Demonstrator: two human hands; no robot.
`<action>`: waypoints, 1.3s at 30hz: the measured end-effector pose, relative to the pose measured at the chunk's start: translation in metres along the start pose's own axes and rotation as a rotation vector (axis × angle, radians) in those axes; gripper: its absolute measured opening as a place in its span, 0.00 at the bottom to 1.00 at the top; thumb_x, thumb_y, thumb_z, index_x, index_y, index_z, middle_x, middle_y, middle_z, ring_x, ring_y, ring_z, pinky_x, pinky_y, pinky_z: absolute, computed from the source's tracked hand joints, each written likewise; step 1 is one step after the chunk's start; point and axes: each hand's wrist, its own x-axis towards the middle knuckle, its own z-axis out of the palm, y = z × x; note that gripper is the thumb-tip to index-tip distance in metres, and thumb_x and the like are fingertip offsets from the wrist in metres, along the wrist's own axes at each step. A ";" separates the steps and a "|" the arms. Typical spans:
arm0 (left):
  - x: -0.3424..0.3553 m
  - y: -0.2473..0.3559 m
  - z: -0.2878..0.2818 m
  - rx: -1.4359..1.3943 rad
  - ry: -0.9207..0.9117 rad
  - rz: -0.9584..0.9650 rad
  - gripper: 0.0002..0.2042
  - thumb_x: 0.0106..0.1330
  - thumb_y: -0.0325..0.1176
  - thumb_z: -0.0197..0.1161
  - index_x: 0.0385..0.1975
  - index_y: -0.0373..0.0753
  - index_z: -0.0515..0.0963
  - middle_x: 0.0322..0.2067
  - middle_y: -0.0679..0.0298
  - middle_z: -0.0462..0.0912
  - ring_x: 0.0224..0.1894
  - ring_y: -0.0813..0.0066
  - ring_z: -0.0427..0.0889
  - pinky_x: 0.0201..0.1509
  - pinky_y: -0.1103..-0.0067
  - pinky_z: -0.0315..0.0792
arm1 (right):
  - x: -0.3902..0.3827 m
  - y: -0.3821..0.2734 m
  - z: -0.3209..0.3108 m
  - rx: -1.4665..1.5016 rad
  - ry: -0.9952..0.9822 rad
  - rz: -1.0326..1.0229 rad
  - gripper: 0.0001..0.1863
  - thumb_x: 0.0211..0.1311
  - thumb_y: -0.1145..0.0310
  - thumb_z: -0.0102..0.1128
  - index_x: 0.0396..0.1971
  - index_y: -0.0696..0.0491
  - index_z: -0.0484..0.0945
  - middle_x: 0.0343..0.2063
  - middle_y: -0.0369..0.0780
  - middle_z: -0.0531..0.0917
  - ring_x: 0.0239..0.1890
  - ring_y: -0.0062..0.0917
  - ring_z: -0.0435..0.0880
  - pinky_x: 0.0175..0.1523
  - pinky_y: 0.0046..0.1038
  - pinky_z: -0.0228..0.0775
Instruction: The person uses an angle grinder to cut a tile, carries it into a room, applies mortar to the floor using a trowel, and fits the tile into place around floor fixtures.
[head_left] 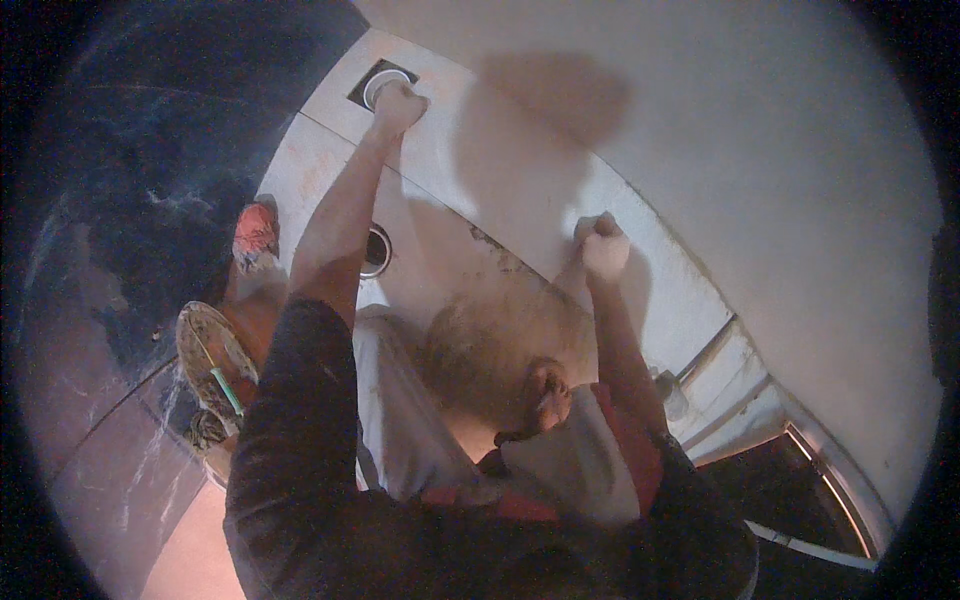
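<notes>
Beyond my knees, my left hand (pixel 402 106) is closed at the near edge of a white ring (pixel 374 90), which sits in a dark square opening in the pale surface. The fingers around the rim are partly hidden. To the right, my right hand (pixel 606 250) is a fist against the pale surface, and what lies inside it, if anything, does not show. A second white-rimmed round opening (pixel 378 252) is partly covered by my left forearm.
Left of my arm are a red bundle (pixel 256 228) and a dusty round pan (pixel 205 340) with a green stick-like thing (pixel 227 390). My bare foot (pixel 550 392) is below my right arm. A plain wall (pixel 800 200) rises at right, near a dark doorway-like gap (pixel 790 490).
</notes>
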 end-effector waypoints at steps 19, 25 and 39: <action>0.001 -0.012 0.009 -0.089 0.016 0.039 0.21 0.50 0.36 0.71 0.39 0.26 0.80 0.32 0.51 0.85 0.37 0.58 0.84 0.44 0.69 0.75 | -0.008 0.005 0.009 0.354 -0.058 0.024 0.14 0.58 0.72 0.61 0.44 0.56 0.80 0.35 0.42 0.86 0.39 0.25 0.84 0.46 0.28 0.75; -0.003 -0.007 0.004 -0.123 -0.071 -0.054 0.21 0.49 0.36 0.70 0.41 0.28 0.80 0.34 0.50 0.85 0.39 0.55 0.84 0.46 0.67 0.75 | -0.015 0.028 0.006 0.185 -0.026 -0.146 0.14 0.59 0.71 0.64 0.46 0.55 0.79 0.33 0.39 0.85 0.36 0.22 0.84 0.43 0.27 0.75; -0.021 0.012 -0.004 -0.125 0.106 0.059 0.16 0.47 0.34 0.65 0.35 0.31 0.80 0.29 0.51 0.82 0.34 0.56 0.81 0.41 0.65 0.74 | -0.036 -0.005 -0.001 0.341 -0.103 -0.124 0.05 0.62 0.68 0.57 0.34 0.54 0.75 0.23 0.29 0.73 0.25 0.13 0.70 0.29 0.22 0.66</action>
